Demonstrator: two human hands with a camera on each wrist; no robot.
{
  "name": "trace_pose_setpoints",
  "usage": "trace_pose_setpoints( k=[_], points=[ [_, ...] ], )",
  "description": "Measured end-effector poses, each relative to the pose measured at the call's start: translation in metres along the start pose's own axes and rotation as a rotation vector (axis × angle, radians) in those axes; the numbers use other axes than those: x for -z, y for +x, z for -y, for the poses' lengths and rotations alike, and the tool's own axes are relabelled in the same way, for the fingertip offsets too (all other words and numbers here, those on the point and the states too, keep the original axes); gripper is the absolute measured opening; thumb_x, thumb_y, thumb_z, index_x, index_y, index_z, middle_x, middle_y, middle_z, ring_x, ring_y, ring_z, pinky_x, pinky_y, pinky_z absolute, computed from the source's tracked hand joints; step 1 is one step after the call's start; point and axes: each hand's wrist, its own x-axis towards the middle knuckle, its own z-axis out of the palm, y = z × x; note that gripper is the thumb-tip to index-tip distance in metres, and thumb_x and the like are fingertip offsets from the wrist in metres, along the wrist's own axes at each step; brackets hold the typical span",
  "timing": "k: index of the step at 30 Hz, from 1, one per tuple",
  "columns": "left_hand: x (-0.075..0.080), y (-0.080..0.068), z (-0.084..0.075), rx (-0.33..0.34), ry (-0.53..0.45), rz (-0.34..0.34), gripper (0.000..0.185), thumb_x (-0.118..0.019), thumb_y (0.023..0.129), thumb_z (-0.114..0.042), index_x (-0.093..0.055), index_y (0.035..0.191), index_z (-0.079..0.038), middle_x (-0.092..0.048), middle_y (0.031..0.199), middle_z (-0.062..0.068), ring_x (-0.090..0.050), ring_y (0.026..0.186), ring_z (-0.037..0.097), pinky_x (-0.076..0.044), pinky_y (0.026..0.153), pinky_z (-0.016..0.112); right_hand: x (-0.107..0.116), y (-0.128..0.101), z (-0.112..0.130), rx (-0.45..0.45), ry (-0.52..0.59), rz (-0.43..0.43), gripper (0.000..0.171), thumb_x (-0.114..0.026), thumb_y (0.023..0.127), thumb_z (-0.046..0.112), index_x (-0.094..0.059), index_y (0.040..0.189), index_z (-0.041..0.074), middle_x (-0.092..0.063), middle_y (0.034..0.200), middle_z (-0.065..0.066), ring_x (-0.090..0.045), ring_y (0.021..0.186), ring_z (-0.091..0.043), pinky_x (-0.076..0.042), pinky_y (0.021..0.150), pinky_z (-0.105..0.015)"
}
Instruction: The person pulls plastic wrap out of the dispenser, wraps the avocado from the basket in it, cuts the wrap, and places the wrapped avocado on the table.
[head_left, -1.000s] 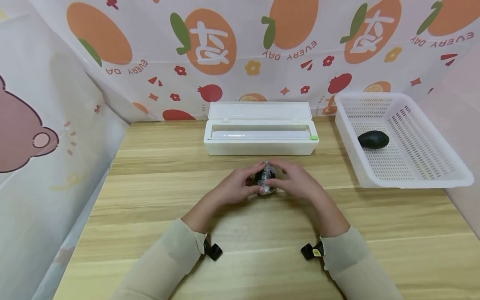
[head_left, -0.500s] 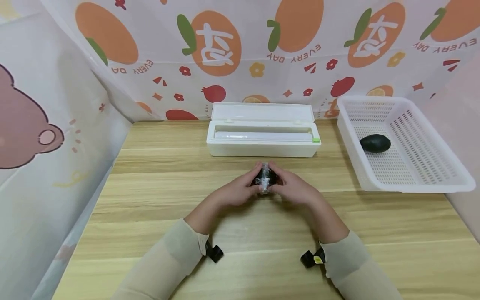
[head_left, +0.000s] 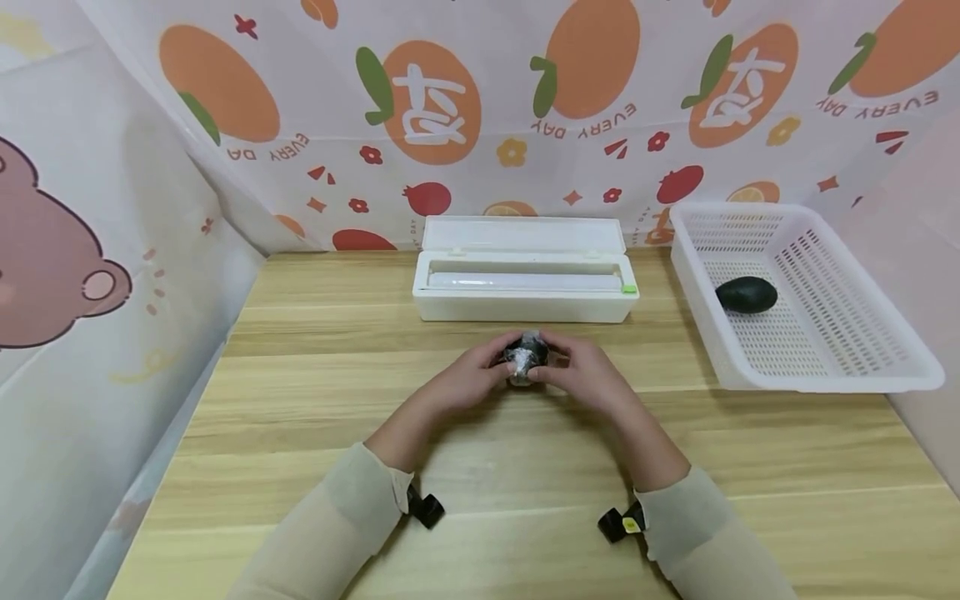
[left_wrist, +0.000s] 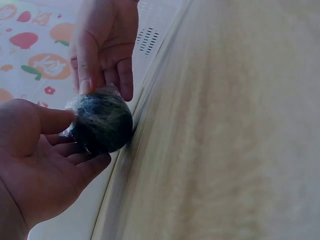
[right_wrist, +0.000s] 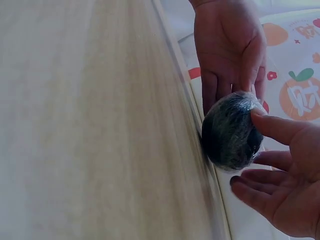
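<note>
A dark avocado (head_left: 527,358) wrapped in clear cling film is between both hands, close over the table in front of the white box. The left hand (head_left: 471,379) holds it from the left, its thumb on the near side and its fingers reaching round the far side. From the right, the right hand (head_left: 588,377) grips it the same way. In the left wrist view the wrapped avocado (left_wrist: 104,122) shows crinkled film over its dark skin. The right wrist view has a thumb pressing the film on the avocado (right_wrist: 231,132).
Behind the hands stands a white cling film box (head_left: 525,308), lid raised, with a film roll (head_left: 525,282) inside. A white perforated basket (head_left: 832,382) at the right holds another dark avocado (head_left: 746,295). Printed sheeting (head_left: 540,179) backs the wooden table (head_left: 300,433).
The avocado has turned between the hands, and the shiny film band on it sits differently. Fingers and thumbs have shifted their hold slightly. The head view has tilted a little.
</note>
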Motion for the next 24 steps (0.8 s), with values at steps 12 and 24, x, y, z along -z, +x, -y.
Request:
trace_pose_setpoints(
  k=[12,24],
  points=[
    [0.008,0.005,0.001,-0.044,-0.095,-0.003,0.050,-0.053,0.096,-0.002,-0.047,0.145,-0.010,-0.047,0.148,0.011,-0.043,0.137,0.029,-0.039,0.109,0.049,0.009,0.009,-0.004,0.056,0.044,0.006,0.058,-0.087,0.075,0.028,-0.066,0.127,0.013,-0.061,0.117,-0.004,-0.062,0.105,-0.022,-0.055,0.091,-0.035],
    [-0.005,0.003,-0.010,0.033,0.092,-0.305,0.033,-0.058,0.095,-0.011,-0.066,0.127,-0.012,-0.064,0.112,0.007,-0.061,0.098,0.020,-0.052,0.081,0.035,0.009,0.016,-0.007,0.042,0.009,0.019,0.051,-0.089,0.070,0.036,-0.063,0.108,0.014,-0.061,0.092,-0.006,-0.056,0.082,-0.021,-0.049,0.071,-0.035]
  ],
)
